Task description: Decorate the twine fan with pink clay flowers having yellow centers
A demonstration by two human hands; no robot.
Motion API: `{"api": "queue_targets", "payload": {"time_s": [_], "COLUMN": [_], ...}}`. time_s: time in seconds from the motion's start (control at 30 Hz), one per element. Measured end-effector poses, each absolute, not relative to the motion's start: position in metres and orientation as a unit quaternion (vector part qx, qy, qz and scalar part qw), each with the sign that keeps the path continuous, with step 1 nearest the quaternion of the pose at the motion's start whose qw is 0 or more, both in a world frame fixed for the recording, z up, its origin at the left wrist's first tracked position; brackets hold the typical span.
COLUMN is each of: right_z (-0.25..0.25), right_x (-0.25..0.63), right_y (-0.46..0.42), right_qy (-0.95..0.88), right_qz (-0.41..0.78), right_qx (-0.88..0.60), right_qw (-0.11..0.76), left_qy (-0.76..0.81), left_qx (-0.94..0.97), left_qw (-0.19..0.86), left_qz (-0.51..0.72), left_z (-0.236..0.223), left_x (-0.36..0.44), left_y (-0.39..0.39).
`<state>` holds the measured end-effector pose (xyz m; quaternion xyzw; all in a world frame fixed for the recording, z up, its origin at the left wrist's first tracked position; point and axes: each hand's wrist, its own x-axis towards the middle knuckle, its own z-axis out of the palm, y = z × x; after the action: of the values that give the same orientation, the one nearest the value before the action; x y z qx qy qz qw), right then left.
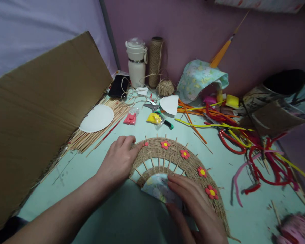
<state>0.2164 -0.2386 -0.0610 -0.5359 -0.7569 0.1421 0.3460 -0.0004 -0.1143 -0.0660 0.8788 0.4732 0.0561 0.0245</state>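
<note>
A half-round fan woven of brown twine on wooden sticks (176,154) lies on the pale green table (96,169), with several red-and-yellow flowers (165,144) stuck along its arc. My left hand (118,161) rests on the fan's left edge, fingers bent and pressing down on it. My right hand (193,200) lies flat over the fan's lower middle, fingertips pressing a piece of floral paper (156,188) at the inner curve.
A cardboard sheet (40,112) leans at the left beside a bundle of thin sticks (96,130) and a white paper disc (96,118). At the back stand a bottle (136,64), twine spool (155,61), twine ball (165,87), scissors (152,106). Pipe cleaners (244,142) sprawl at the right.
</note>
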Motion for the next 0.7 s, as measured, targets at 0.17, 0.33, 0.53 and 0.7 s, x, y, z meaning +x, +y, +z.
{"api": "queue_targets", "payload": {"time_s": [0.17,0.33,0.53,0.7], "right_z": [-0.0606,-0.0607,-0.0614,-0.0631], "right_x": [0.2151,0.2133,0.2139,0.2132], "right_y": [-0.2385,-0.2391,-0.2401,-0.2399], "right_qy": [-0.761,-0.756,-0.759,-0.76], "right_qz": [0.145,0.144,0.147,0.145], "right_qx": [-0.534,-0.538,-0.534,-0.533], "right_qw": [0.339,0.344,0.342,0.342], "left_qy": [0.476,0.475,0.465,0.455], "left_qx": [0.878,0.876,0.874,0.872], "left_qw": [0.019,0.034,0.071,0.066], "left_qz": [0.035,0.07,0.124,0.169], "left_z": [-0.0629,-0.0656,-0.0715,-0.0697], "left_x": [0.0006,-0.0007,-0.0004,-0.0003], "left_y": [-0.115,-0.1146,-0.1115,-0.1097]}}
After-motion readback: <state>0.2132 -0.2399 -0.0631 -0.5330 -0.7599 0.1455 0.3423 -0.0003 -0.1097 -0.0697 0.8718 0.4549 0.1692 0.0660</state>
